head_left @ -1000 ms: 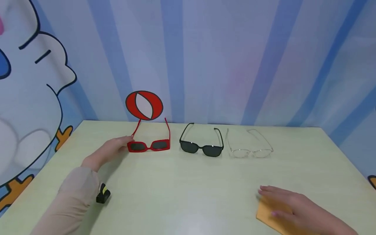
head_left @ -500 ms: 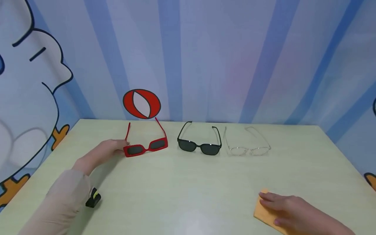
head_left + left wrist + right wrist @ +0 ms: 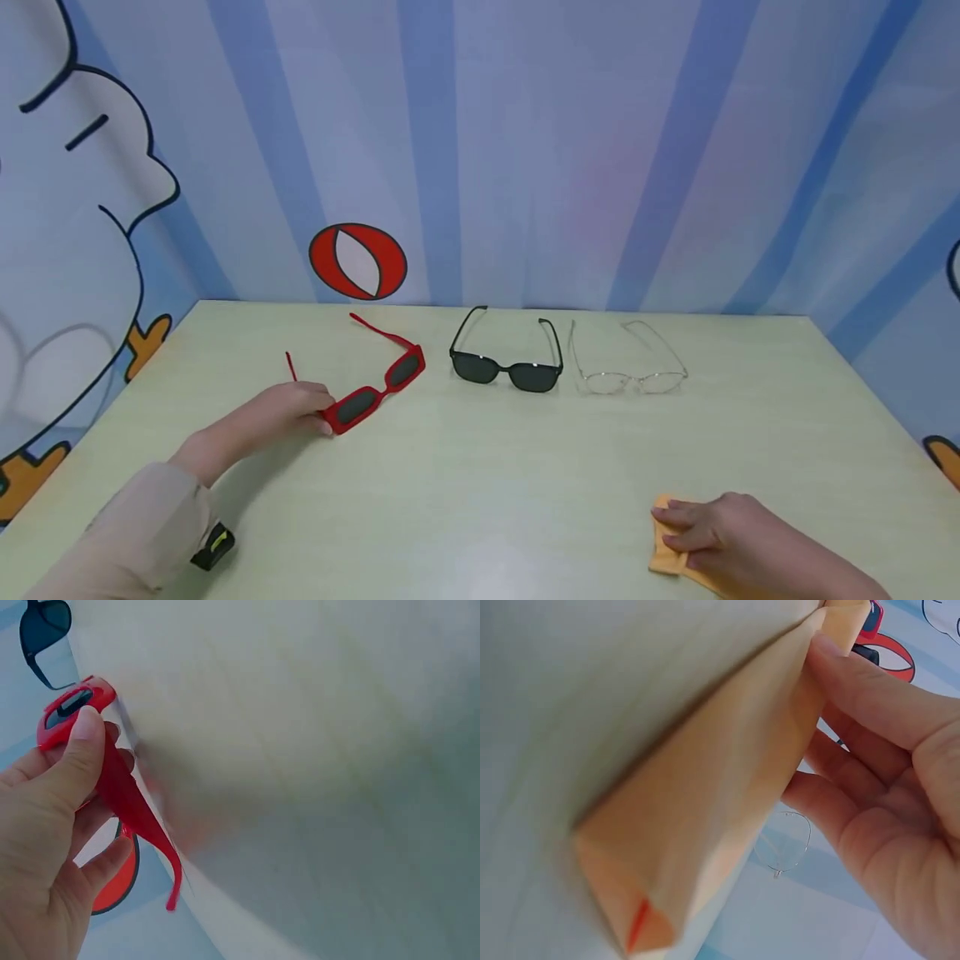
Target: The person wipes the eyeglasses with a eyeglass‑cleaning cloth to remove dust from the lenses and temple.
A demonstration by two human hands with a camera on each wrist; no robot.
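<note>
At the left of the table, my left hand (image 3: 281,417) pinches the left end of the red sunglasses (image 3: 386,390), which stand turned at a slant with both temples unfolded. In the left wrist view the thumb lies against the red sunglasses (image 3: 127,795) near the hinge. My right hand (image 3: 757,542), at the front right, pinches an orange cloth (image 3: 663,554) between thumb and fingers. The right wrist view shows the cloth (image 3: 705,780) hanging in folds from the fingertips, a short red mark near its lower corner.
Black sunglasses (image 3: 506,371) stand at the back middle with temples unfolded. Thin clear-framed eyeglasses (image 3: 633,383) are just right of them. The pale table (image 3: 465,483) meets a blue striped backdrop (image 3: 525,150) with cartoon prints behind.
My left hand has drawn the red sunglasses' left end toward me, swinging them aslant. My right hand has gone from lying over the orange cloth to pinching and bunching it.
</note>
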